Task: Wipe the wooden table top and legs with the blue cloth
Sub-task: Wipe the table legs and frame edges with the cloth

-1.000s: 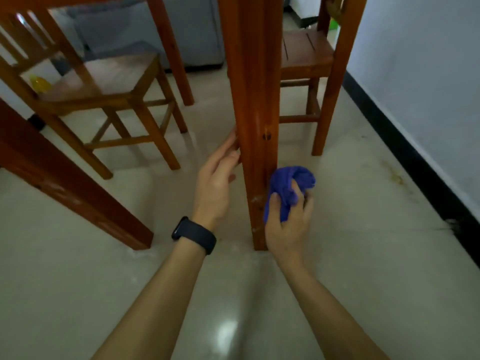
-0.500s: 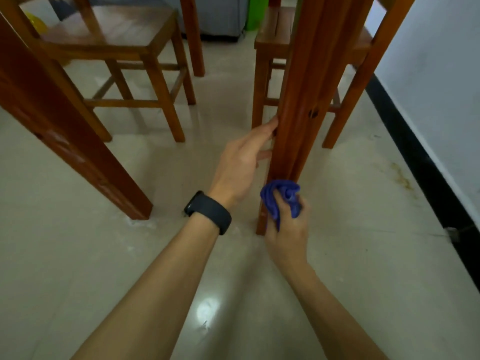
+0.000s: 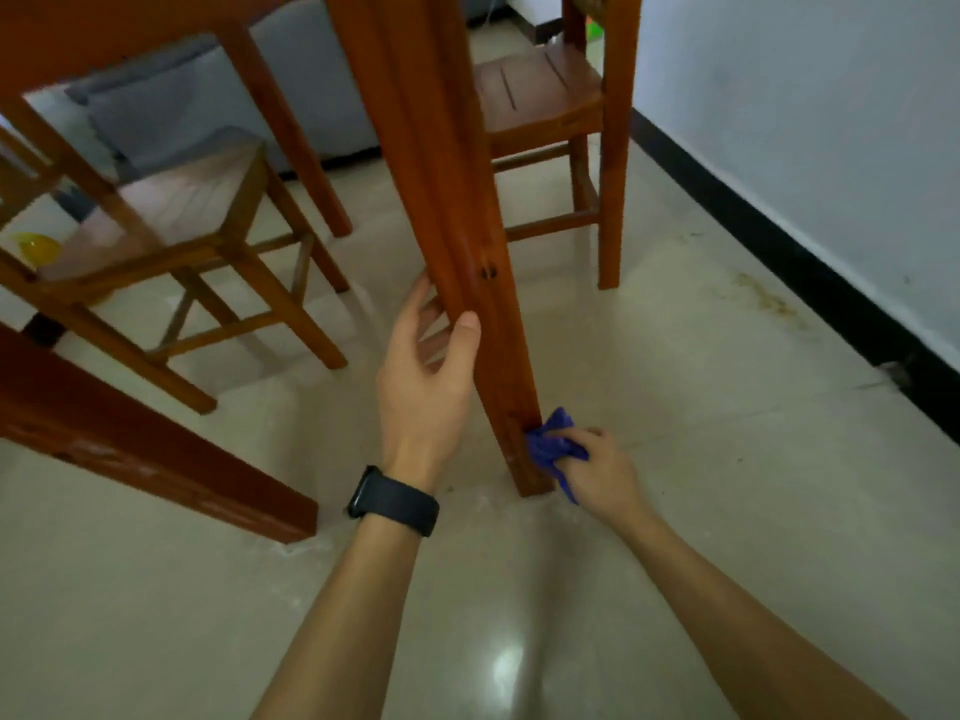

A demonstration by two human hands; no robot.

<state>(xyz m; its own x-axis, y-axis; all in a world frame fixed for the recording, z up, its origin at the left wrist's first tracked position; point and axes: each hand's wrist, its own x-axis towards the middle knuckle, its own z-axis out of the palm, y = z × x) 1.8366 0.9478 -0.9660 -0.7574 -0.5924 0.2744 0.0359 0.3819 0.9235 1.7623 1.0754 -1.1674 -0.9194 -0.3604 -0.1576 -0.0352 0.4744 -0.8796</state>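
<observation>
1. Wooden table leg (image 3: 470, 283) is standing near the middle of our view, its foot on the pale tiled floor (image 3: 701, 511), and we are crouching low beside it.
2. At the far left we are seeing another table leg (image 3: 156, 459) slanting across the floor, and behind it a wooden chair (image 3: 176, 215) with a yellow object (image 3: 34, 247) sitting at the edge of its seat.
3. We are resting our left hand (image 3: 423, 381) on the near leg, thumb lying on its front face and fingers curling round its left side; a black wristband (image 3: 393, 501) is sitting on that wrist.
4. Just right of the leg's foot, our right hand (image 3: 597, 467) is gripping the bunched blue cloth (image 3: 553, 444), fingers curled over it, and pressing it against the leg's lower right side, close to the floor.
5. Further right and behind, a second wooden chair (image 3: 550, 96) is standing by the white wall (image 3: 805, 122), which is carrying a black skirting strip (image 3: 779, 252) along the floor.
</observation>
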